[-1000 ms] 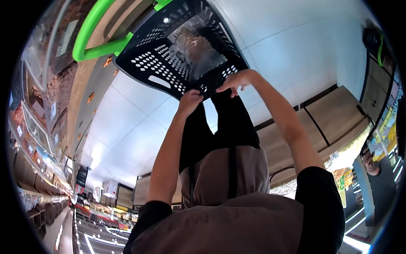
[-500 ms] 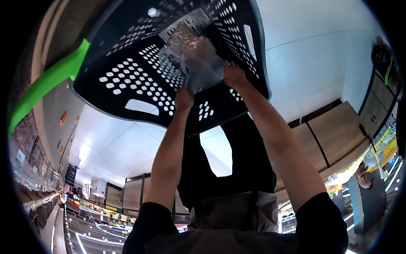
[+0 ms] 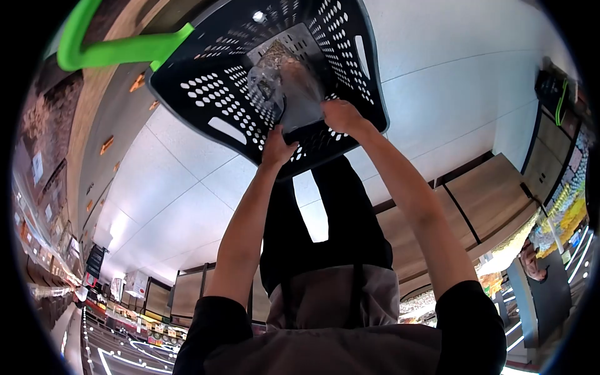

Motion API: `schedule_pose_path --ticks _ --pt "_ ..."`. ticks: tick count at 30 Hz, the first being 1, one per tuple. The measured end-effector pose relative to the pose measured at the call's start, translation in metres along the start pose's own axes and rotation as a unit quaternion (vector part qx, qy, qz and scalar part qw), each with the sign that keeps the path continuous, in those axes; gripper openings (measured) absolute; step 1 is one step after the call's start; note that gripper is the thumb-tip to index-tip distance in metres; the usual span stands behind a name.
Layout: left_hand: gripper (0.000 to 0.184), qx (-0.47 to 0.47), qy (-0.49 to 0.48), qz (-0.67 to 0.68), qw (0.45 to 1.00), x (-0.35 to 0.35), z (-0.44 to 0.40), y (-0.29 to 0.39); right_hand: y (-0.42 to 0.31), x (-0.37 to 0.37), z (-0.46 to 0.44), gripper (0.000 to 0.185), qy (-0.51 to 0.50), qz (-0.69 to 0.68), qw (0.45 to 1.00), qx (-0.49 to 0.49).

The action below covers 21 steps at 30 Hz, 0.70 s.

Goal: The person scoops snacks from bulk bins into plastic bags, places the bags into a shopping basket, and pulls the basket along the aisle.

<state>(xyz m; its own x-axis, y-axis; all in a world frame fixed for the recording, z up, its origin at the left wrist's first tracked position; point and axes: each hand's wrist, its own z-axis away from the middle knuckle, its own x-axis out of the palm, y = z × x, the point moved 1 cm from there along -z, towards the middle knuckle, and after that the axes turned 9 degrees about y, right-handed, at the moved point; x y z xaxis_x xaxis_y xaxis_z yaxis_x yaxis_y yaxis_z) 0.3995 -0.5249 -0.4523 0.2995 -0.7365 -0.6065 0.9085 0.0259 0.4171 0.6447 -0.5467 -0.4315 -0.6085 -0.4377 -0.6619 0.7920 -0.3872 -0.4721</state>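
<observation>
A clear plastic bag (image 3: 303,100) with brownish contents, whose kind I cannot make out, lies in a black perforated shopping basket (image 3: 219,94). My left hand (image 3: 278,149) is at the bag's near left corner, its thumb standing apart from a finger that points up toward the bag. The rest of its fingers are partly hidden. On the other side, my right hand (image 3: 342,117) is closed at the bag's near right edge, with its fingertips curled onto the film. Both hands are over the near side of the basket.
A bright green handle (image 3: 119,53) sticks out from the basket's left side. Pale floor tiles (image 3: 437,81) lie around it. Wooden cabinets (image 3: 494,200) stand at the right, and display shelving (image 3: 50,206) lines the left.
The basket and bag appear farther from me and turned slightly, with the green handle higher in view. My left thumb now stands away from the fingers. My right hand stays at the bag's edge.
</observation>
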Motion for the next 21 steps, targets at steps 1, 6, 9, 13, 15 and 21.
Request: schedule_pose_path --ticks 1,6,9,13,15,21 --pt "0.077 0.027 0.017 -0.004 0.999 0.001 0.006 -0.003 -0.013 -0.007 0.007 0.018 -0.010 0.009 1.000 -0.007" --pt "0.086 0.063 0.060 0.011 0.996 -0.018 0.039 0.009 -0.070 -0.032 0.052 0.013 0.008 -0.012 0.999 -0.046" --pt "0.071 0.057 0.071 0.033 0.995 -0.024 0.052 0.007 -0.096 -0.062 0.083 0.009 0.057 -0.111 0.990 -0.059" --pt "0.029 0.112 0.116 0.094 0.982 -0.054 0.081 0.011 -0.118 -0.114 0.137 0.011 0.108 -0.153 0.981 -0.040" --pt "0.017 0.153 0.135 0.142 0.968 -0.092 0.105 0.027 -0.139 -0.147 0.172 0.019 0.096 -0.222 0.970 0.016" --pt "0.016 0.267 0.152 0.208 0.929 -0.236 0.213 0.060 -0.229 -0.211 0.284 0.027 0.188 -0.367 0.911 0.018"
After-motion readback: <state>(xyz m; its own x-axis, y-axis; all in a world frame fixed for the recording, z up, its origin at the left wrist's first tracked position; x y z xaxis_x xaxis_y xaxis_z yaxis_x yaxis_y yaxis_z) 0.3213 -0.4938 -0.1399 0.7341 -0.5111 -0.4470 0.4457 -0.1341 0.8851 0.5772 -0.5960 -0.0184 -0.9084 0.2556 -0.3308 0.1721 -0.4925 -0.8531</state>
